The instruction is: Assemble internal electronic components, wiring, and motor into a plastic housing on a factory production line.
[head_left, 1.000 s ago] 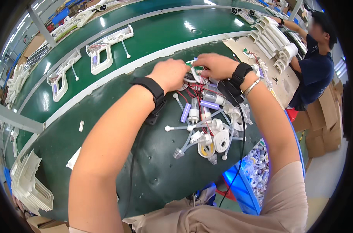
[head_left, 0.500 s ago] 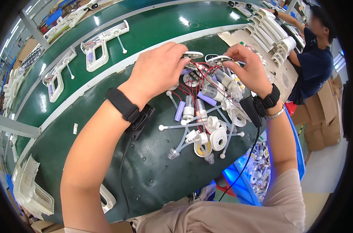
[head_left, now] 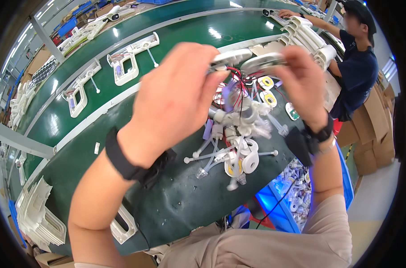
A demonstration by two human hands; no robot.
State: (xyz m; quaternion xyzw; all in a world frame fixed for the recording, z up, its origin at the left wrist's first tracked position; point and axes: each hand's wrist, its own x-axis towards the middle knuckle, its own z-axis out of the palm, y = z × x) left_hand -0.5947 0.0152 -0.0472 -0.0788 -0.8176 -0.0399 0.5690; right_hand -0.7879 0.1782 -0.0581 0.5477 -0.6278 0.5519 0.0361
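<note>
Your left hand (head_left: 171, 91) pinches the left end of a flat, white, oval plastic cover (head_left: 234, 56) between thumb and fingers. Your right hand (head_left: 303, 80), blurred, grips the right end of a second white, rounded plastic cover (head_left: 262, 61), thumb below. Both covers sit in the space between your hands, close together; can't tell if they touch.

Handling, my judgement: covers light and stiff, probably a bit slick on the smooth faces, so hold them by the rims. The thin red and black insulated wires (head_left: 241, 84) hanging below your fingertips look soft and floppy; their joints are likely the fragile bit, so don't let the load hang on them. The blurred tangle of white and clear plastic parts (head_left: 247, 115) under your hands should drag more than the covers weigh.

Direction: left cover seen near edge-on, long axis running from your left fingertips toward your right hand, free end slightly raised. Right cover's long axis runs back from your right fingers toward your left hand, free end dipping.

Nearer you, below the hands: a purple cylindrical cell (head_left: 208, 129) and a translucent plastic tube with a white ball tip (head_left: 200, 157).
</note>
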